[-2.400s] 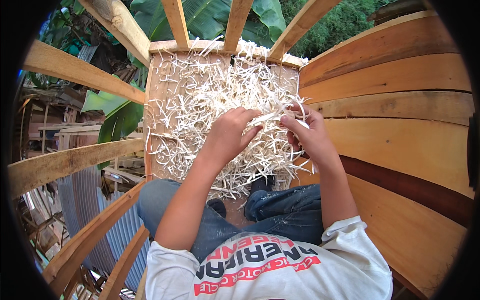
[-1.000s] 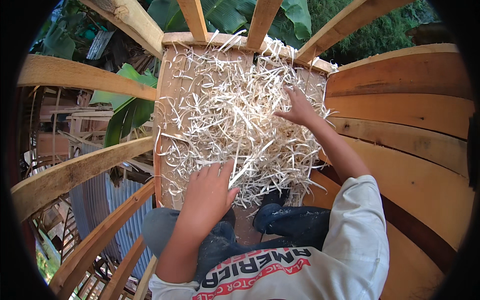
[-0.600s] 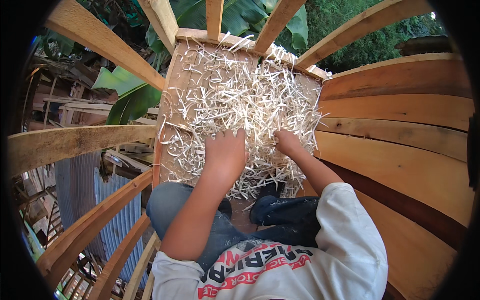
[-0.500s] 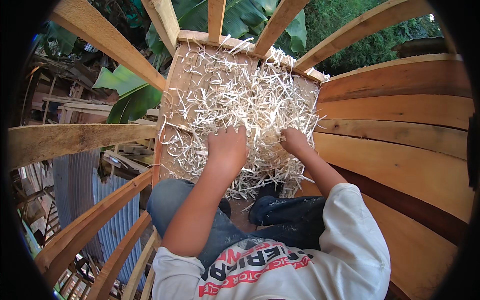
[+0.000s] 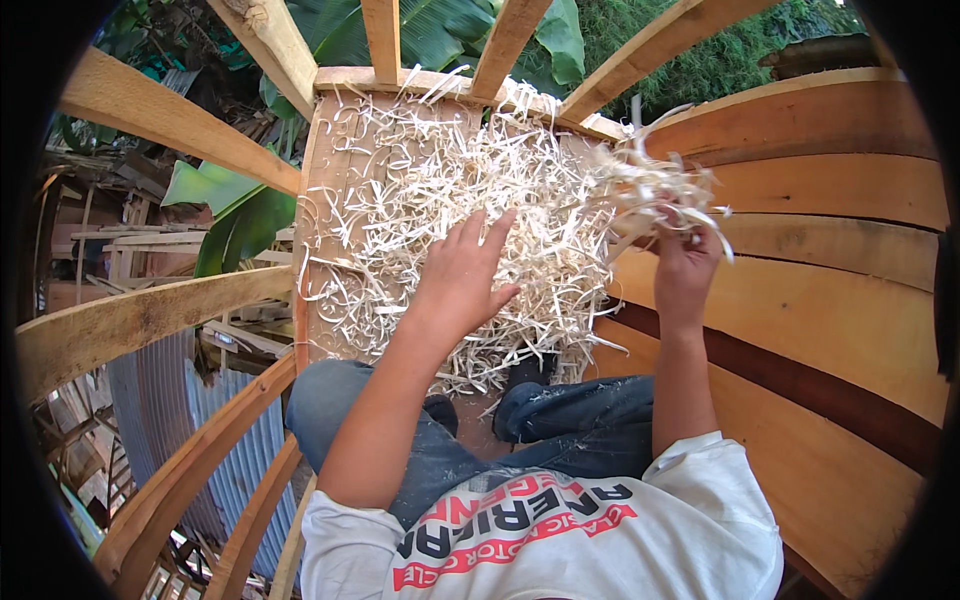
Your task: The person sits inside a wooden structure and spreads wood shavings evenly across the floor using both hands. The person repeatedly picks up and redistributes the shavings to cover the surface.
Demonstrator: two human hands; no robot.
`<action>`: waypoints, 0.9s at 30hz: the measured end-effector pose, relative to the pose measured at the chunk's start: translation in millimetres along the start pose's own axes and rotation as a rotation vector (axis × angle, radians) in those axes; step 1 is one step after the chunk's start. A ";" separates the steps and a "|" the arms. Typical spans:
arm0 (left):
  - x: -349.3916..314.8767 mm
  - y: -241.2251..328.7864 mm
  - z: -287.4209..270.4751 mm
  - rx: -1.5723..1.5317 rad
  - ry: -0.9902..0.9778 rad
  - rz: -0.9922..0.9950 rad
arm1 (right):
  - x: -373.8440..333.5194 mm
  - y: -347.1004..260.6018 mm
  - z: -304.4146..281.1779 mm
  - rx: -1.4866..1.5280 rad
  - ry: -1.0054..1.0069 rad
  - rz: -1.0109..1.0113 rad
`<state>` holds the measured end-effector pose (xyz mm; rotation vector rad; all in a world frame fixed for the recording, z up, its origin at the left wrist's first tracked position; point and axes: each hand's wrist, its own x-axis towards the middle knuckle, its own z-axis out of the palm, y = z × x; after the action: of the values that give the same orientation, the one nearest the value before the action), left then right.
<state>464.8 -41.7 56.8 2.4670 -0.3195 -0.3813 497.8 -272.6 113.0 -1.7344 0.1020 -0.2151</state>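
Shavings (image 5: pixel 640 180), pale and curled, make a loose clump at the fingertips of the right hand (image 5: pixel 687 262); that hand stands with its forearm rising nearly straight from six o'clock, wrist almost in line, fingers drawn narrow and pinching the strips, though the clump partly hides their tips; the bunch fans out from the grip toward eleven o'clock, a few ends curling past the fingers toward two.

From the clump, a wide scatter of strips (image 5: pixel 540 180) spreads toward nine o'clock; over its near part is the left hand (image 5: pixel 458 275), back upward, forearm slanting in from seven, fingers loosely spread toward one o'clock and thumb set wide toward three; strips lie beyond and beside those fingers, but whether they touch I cannot tell.

Beneath is a board platform (image 5: pixel 458 112); a plank wall (image 5: pixel 800 300) closes it at three o'clock, wooden slats (image 5: pixel 170 300) stand at nine, and jeans-clad legs (image 5: pixel 590 410) bend at six; green leaves (image 5: pixel 410 40) show beyond twelve.
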 end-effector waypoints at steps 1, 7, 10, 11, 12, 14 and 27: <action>0.4 -1.9 1.6 0.019 -0.002 -0.031 | 4.0 4.0 -9.6 0.026 0.046 -0.077; -3.1 -15.7 1.4 0.149 -0.227 -0.241 | 3.0 8.9 -10.5 -0.220 -0.254 0.295; -6.9 -15.8 0.2 0.125 -0.261 -0.277 | -10.3 39.4 5.2 -0.379 -0.473 0.409; -6.2 -17.0 1.6 0.051 -0.169 -0.205 | -10.1 42.7 11.6 -0.314 -0.483 0.470; -8.0 -17.7 4.0 -0.027 -0.078 -0.141 | -8.4 43.5 21.0 -0.250 -0.501 0.535; -9.5 -16.1 5.8 -0.140 0.035 -0.012 | -8.9 38.0 29.0 -0.144 -0.552 0.608; -3.6 -6.3 11.7 -0.249 -0.064 0.031 | -1.5 33.9 20.6 -0.234 -0.204 0.241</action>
<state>458.3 -41.9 44.7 2.2075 -0.3155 -0.4587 502.2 -258.4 76.3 -1.9472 0.1915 0.1574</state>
